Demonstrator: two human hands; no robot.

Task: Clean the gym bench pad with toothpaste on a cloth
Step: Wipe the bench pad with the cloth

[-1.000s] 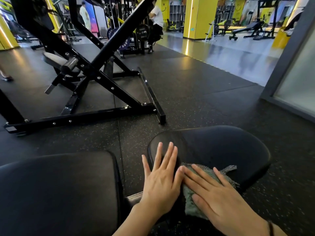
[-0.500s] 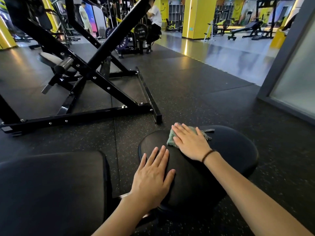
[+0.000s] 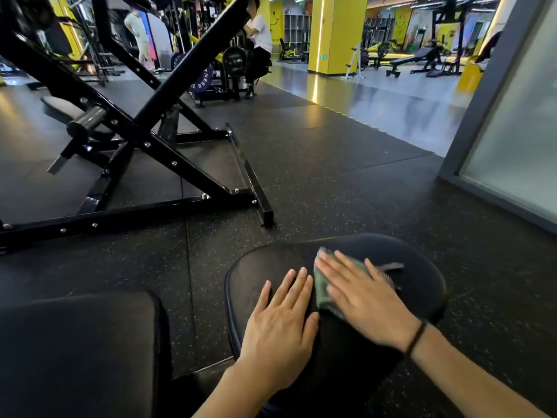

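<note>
Right hand: the right hand lies flat, palm down, fingers straight and slightly spread. It presses the cloth onto the pad and pinches nothing.
Cloth: the green cloth lies under the right palm. Its edge shows to the left of the fingers, and a corner trails out on the far side.
Left hand: the left hand lies flat just beside the cloth, fingers straight and close together. It rests on the pad, apparently to brace it.
Bench pad: the bench pad is black and rounded. The cloth sits near the middle of its top, toward the far edge.
Toothpaste: no paste or tube is visible. Whether the cloth carries any cannot be told.
Progress: judged as mid-wipe. The cloth is in contact with the pad, so the wiping step is in hand.
Left to do: no residue or wiped streak is visible, so the cleaned share cannot be told. The pad's right edge and near end probably need passes.
Adjacent pad: a second pad sits to the left, with no hand on it.
Surroundings: a machine frame stands well apart on the rubber floor.
</note>
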